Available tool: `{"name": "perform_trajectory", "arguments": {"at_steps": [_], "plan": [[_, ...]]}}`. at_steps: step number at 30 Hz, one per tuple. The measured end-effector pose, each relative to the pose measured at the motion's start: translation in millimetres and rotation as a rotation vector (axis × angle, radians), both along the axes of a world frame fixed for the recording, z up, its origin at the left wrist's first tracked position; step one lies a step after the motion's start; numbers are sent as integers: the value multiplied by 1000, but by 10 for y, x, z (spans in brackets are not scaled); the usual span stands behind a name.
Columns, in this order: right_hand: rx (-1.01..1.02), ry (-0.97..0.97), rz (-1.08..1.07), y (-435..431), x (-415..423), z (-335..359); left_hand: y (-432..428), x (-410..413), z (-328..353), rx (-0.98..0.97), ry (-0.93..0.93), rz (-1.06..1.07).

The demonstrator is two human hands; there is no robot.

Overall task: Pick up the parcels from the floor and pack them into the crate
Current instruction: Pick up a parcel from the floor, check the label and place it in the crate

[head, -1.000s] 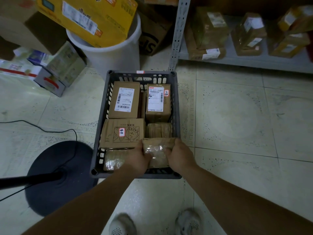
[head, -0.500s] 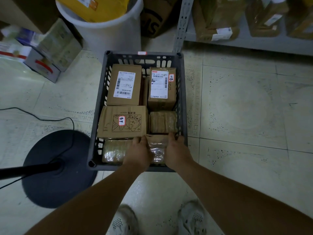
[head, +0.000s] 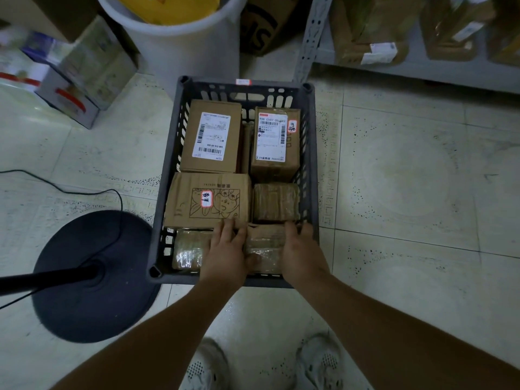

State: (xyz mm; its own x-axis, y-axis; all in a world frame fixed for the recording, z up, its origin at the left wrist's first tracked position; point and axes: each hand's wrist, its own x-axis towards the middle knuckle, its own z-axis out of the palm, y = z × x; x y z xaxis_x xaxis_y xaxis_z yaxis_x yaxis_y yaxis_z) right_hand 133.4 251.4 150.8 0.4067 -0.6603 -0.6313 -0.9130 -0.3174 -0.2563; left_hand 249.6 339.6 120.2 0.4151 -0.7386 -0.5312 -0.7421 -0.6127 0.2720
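Left hand [head: 228, 249] and right hand [head: 302, 250] clasp a tape-wrapped parcel [head: 263, 244] from either side, fingers curled over its far edge and thumbs on its top. The parcel sits low in the near right corner of the crate [head: 311, 153], just beside another wrapped parcel [head: 191, 249] at near left. A printed carton [head: 208, 201] and labelled boxes fill the far part. Step in hand: seating the parcel. The next move probably calls for pressing it level, releasing both grips, then reaching for any parcels left on the floor [head: 408, 192].
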Motion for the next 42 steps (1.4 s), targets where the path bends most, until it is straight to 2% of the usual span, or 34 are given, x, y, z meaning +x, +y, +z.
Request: {"name": "perform_trajectory", "arguments": {"at_steps": [2,5,7,11,18,32,37,42], "plan": [[-5,38,16,-43,44,-35,-36,19,-8,29,-14,-20],[-90,37,153,-179,43,-113,-120,57,-34,42,-10,6],[-78,21,223,-218,7,-161,-126,89,-61,68,-3,43],[-91,38,266,-209,-52,-246,-164,141,-75,46,28,78],[-113,121,364,-202,-100,-318,-225,126,-109,108,-33,-6],[-148,119,450,-159,-259,-448,-153,58,-196,102,-138,-139],[-149,137,485,-260,-248,-341,-202,127,-103,89,-84,-73],[-132,31,410,-260,-149,-325,-68,53,-104,125,-105,-85]]}}
